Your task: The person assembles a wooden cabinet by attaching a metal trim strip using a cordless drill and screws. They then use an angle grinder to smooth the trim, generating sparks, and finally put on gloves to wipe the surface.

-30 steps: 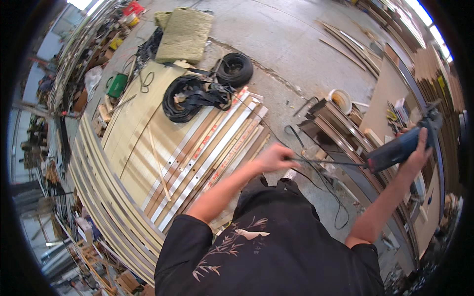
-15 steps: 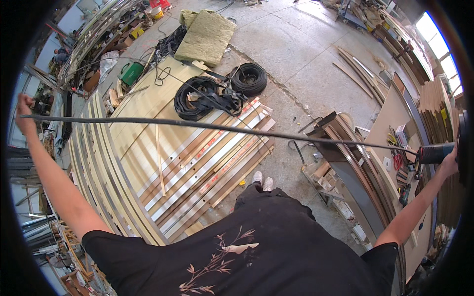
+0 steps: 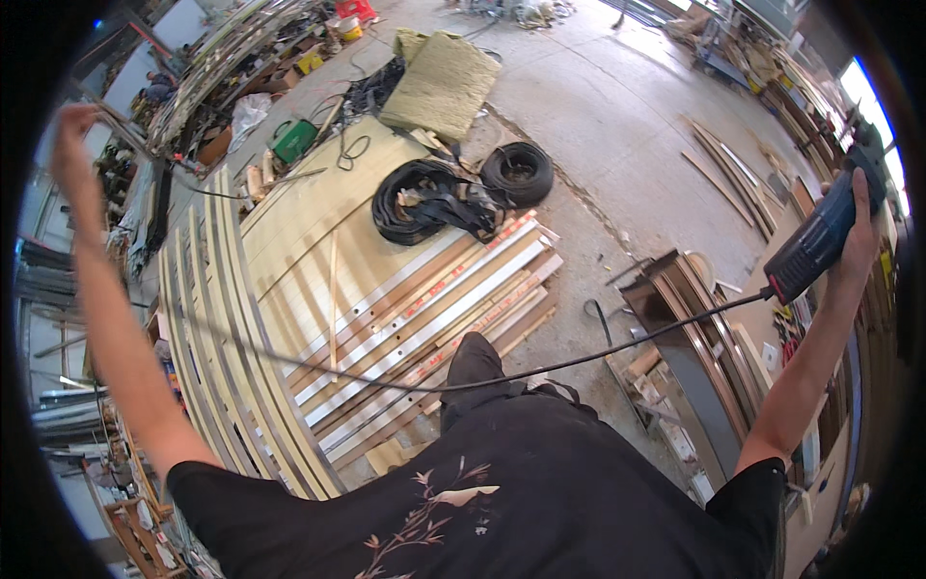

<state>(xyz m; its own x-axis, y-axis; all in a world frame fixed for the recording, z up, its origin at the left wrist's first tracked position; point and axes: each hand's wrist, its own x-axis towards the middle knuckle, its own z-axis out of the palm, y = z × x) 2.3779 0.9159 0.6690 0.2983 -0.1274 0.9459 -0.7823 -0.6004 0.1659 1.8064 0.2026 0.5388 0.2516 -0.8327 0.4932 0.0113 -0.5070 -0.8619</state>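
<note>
My right hand is raised at the far right, wrapped round a blue and black corded angle grinder. A dark power cord leaves the grinder's lower end, sags across in front of my body and runs up to the left, blurring near my left forearm. At the upper left my left hand is lifted and smeared by motion. Its fingers are not clear, and the cord crosses well below it.
Stacked boards and metal strips lie ahead, with coiled black straps and a black coil beyond. Yellow insulation slabs and a green case sit farther off. A workbench with panels stands on the right.
The cord, stretched taut from my left hand before, now hangs slack and lower. The grinder has swung upward in my right hand. My left hand has risen, and one leg has stepped forward.
</note>
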